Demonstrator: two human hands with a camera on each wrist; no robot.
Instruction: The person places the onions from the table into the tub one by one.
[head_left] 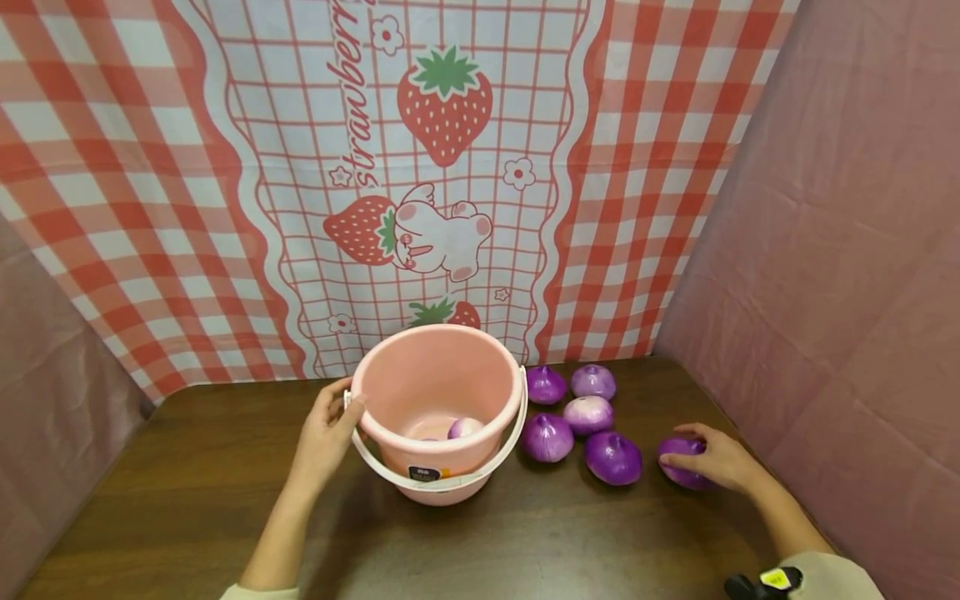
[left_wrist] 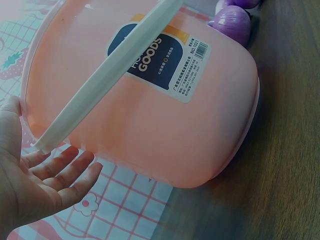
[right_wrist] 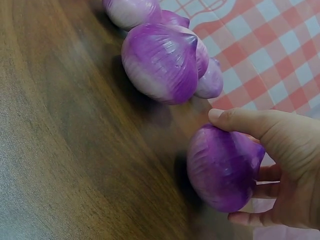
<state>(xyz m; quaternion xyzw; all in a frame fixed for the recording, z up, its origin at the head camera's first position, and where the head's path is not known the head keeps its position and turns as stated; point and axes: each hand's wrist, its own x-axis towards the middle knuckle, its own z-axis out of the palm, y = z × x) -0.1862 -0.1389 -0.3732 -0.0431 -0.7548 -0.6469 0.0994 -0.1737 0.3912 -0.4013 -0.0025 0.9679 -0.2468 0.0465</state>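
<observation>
A pink bucket point(head_left: 442, 467) with a white handle point(head_left: 480, 475) stands on the table. My left hand point(head_left: 327, 429) holds its left rim, with the thumb at the rim and the other fingers outside, near the handle's end point(left_wrist: 45, 145). Inside the bucket lies a white-and-purple onion point(head_left: 465, 427), and a sliver of another purple thing shows beside it. At the right, my right hand point(head_left: 716, 458) grips a purple onion point(right_wrist: 225, 167), thumb on one side and fingers round the other. The onion is at the tabletop; whether it touches is hard to tell.
Several more onions point(head_left: 613, 458) sit in a cluster on the brown table point(head_left: 570, 542), between the bucket and my right hand. Behind the table hangs a checked strawberry cloth point(head_left: 450, 208), with a pink cloth point(head_left: 825, 250) along the right side.
</observation>
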